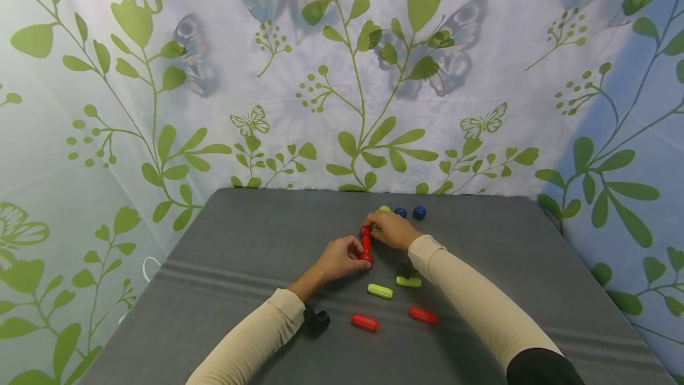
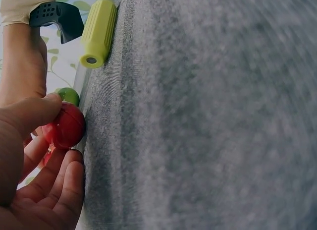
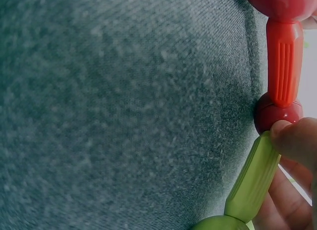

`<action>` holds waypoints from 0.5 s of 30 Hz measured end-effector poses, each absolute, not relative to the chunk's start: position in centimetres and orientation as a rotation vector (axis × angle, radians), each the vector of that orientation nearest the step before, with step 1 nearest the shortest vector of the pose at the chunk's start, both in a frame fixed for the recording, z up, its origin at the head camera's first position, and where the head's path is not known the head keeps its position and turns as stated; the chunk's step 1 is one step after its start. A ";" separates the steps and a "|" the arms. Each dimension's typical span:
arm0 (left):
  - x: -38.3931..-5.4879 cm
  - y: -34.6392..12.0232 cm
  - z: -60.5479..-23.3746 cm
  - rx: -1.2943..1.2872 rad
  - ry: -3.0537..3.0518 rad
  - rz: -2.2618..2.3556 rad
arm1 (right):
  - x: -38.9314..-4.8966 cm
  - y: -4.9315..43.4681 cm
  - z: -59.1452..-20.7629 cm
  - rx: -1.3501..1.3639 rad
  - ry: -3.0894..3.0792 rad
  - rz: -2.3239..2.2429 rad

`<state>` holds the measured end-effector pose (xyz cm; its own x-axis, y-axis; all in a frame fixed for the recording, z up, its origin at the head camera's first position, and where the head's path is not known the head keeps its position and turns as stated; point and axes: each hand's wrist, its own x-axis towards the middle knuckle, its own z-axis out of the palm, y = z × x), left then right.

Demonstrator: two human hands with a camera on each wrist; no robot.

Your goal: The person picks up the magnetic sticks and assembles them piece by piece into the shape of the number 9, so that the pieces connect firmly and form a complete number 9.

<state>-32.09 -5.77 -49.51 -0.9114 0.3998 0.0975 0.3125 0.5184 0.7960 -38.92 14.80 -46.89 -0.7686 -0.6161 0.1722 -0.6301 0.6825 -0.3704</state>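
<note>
Left grip (image 1: 342, 256) pinches near red ball (image 2: 69, 125) | right grip (image 1: 393, 230) pinches green rod (image 3: 251, 178) | green ball (image 3: 220, 224) cropped, right-wrist view

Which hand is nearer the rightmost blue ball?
Right. The right hand is slightly left of the blue ball; the left hand is farther left and lower in head view.

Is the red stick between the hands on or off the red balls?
On: in the right wrist view, the red stick meets one red ball above and another red ball below, without visible gaps.
</note>
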 end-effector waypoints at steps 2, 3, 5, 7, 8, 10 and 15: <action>-32.1 -5.8 -49.5 0.635 2.652 1.358 | -38.9 14.8 -46.8 1.054 -2.850 0.646; -32.1 -5.8 -49.4 0.637 2.651 1.357 | -39.0 14.8 -46.8 1.057 -2.850 0.645; -32.1 -5.8 -49.4 0.642 2.652 1.352 | -39.0 14.8 -46.8 1.066 -2.846 0.639; -32.2 -5.8 -49.5 0.648 2.650 1.351 | -39.0 14.9 -46.8 1.073 -2.844 0.634; -32.2 -5.8 -49.4 0.652 2.647 1.353 | -39.0 14.9 -46.8 1.074 -2.844 0.632; -32.2 -5.9 -49.5 0.660 2.637 1.365 | -38.9 14.9 -46.8 1.076 -2.845 0.631; -32.1 -6.0 -49.6 0.683 2.633 1.367 | -38.8 14.9 -46.8 1.120 -2.821 0.639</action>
<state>-32.12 -5.97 -49.57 -0.8950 0.4306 0.1168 0.3432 0.4971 0.7969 -38.76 14.85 -46.84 -0.7384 -0.6484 0.1850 -0.6649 0.6545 -0.3599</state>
